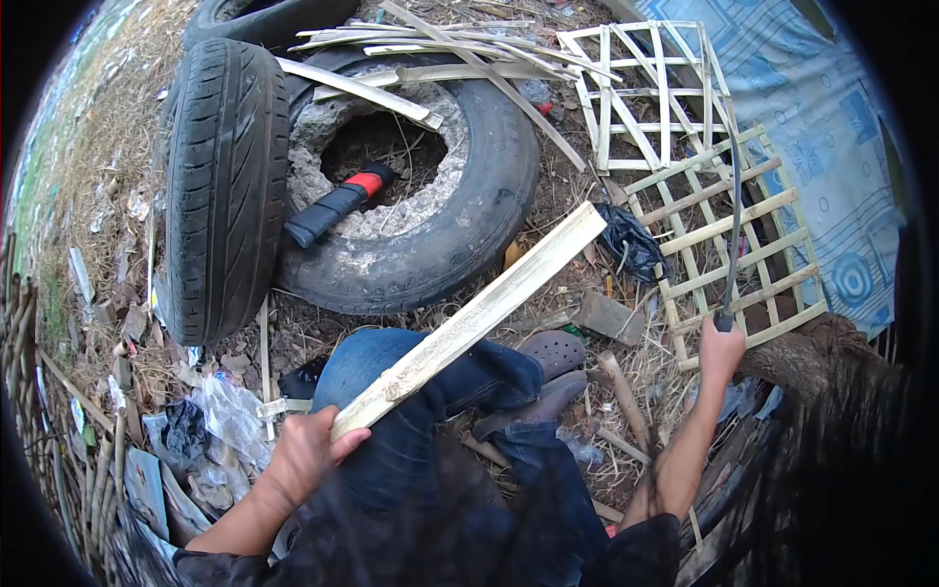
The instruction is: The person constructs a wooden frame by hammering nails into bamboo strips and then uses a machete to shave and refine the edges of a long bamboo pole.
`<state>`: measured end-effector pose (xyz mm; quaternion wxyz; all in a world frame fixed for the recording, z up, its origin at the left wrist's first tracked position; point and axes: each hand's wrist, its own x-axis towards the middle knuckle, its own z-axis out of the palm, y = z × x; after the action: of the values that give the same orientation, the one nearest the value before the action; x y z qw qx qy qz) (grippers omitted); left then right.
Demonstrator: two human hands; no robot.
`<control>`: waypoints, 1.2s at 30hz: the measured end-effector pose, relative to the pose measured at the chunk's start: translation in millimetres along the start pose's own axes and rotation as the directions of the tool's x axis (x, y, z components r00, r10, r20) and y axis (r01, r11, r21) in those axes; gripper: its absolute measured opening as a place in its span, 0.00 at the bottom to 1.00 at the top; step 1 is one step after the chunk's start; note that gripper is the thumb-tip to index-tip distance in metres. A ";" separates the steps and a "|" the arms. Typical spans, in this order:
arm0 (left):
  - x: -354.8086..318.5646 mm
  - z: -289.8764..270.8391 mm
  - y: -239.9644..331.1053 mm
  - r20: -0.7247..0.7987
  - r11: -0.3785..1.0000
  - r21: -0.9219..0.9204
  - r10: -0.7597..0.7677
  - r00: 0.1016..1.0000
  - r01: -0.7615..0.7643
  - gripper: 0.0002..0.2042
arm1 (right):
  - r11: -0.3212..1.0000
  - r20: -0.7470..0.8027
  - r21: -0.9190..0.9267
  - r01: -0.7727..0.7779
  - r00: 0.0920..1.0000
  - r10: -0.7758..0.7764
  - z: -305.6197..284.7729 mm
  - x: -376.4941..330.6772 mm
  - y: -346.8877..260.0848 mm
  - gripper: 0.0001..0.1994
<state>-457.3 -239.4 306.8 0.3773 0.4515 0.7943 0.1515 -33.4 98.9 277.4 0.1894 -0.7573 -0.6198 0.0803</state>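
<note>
My left hand is closed around the near end of a split bamboo slat. The slat slants up and to the right across my bent knee, its far end in the air near a black plastic bag. On the right, my right hand grips the dark handle of a machete. Its long, thin blade points upward and away, apart from the slat. Behind the blade lies a woven bamboo lattice, with a second lattice beyond it.
A flat tyre with a concrete-lined hole bears a black sheath with a red band. Another tyre stands upright at left. Several bamboo strips lie at the back. A patterned blue sheet, a log and a brick are at right.
</note>
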 end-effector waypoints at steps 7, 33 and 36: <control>6.7 -1.8 19.5 -0.010 0.999 -0.036 -0.026 1.000 0.026 0.23 | 0.928 0.045 0.346 -0.140 0.990 0.133 -2.3 -76.3 36.5 0.08; 13.7 -17.5 28.4 0.125 0.989 -0.084 -0.107 0.986 0.118 0.24 | 0.765 0.247 0.234 0.600 0.725 -0.643 74.6 -107.6 -83.8 0.15; 12.7 -22.0 34.8 0.150 0.991 -0.045 -0.118 0.982 0.126 0.24 | 0.754 0.260 0.187 0.629 0.709 -0.656 56.6 -101.2 -71.4 0.11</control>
<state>-456.4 -207.6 335.9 0.4556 0.4012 0.7861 0.1160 -140.5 22.9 241.8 0.1374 -0.4630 -0.8621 0.1530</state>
